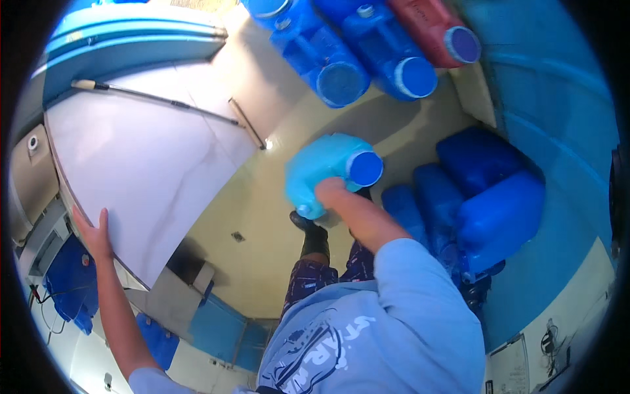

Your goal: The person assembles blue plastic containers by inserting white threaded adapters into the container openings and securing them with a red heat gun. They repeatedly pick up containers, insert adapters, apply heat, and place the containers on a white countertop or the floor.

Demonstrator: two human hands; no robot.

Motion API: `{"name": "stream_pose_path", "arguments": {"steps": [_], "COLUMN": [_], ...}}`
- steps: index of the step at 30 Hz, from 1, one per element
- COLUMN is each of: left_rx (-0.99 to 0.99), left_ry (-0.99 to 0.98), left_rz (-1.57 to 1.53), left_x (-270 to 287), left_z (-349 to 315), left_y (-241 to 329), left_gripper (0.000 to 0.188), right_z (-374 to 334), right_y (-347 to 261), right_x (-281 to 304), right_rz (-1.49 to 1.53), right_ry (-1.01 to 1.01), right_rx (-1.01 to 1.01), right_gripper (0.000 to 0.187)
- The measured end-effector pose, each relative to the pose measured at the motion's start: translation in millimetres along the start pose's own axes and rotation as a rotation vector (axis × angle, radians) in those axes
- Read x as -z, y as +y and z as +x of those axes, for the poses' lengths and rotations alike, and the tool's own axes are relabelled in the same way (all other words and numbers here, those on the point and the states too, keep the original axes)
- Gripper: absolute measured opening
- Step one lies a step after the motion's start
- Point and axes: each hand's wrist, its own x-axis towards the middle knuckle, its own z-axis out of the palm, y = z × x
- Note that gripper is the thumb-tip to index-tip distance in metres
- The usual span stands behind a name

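Observation:
A translucent light-blue water jug (328, 151) with a wide dark-blue cap hangs tilted over the floor in front of my legs. My right hand (330, 190) is closed round its handle; the fingers are mostly hidden behind the wrist and the jug. On the left, my left hand (97, 238) rests at the near edge of a white marbled countertop (157, 164), thumb apart from the fingers and nothing in the grasp. Across that top lies a squeegee (190, 107) with a long dark pole and a pale end.
Several blue water jugs (328, 59) stand at the far side beside a red jug (436, 33). More blue jugs (502, 213) are grouped against the blue wall (558, 118) on my right. A small drain (237, 236) is set in the yellowish floor (262, 269).

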Motion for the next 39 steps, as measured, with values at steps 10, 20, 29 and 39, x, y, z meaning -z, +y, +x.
{"name": "stream_pose_path", "arguments": {"steps": [10,20,29,39], "left_rx": [0.026,-0.025,0.194,-0.461], "left_ry": [0.037,0.124,-0.086,-0.289], "left_rz": [0.040,0.032,-0.177,-1.143], "left_x": [-10,-24,6,104], "left_z": [6,-2,-7,-255], "left_y": [-4,-2,64,-157], "left_gripper": [0.095,0.099,0.129,0.063], "right_z": [-62,-118,-52,-143], "right_y": [192,217,-172,-539], "right_x": [49,60,43,14], "right_rz": [-0.030,-0.221,-0.210,-0.063], "right_ry": [0.145,0.356,0.308,0.015], "right_rx": [-0.535,-0.754,0.203,0.622], "right_gripper": [0.031,0.032,0.050,0.052]}}
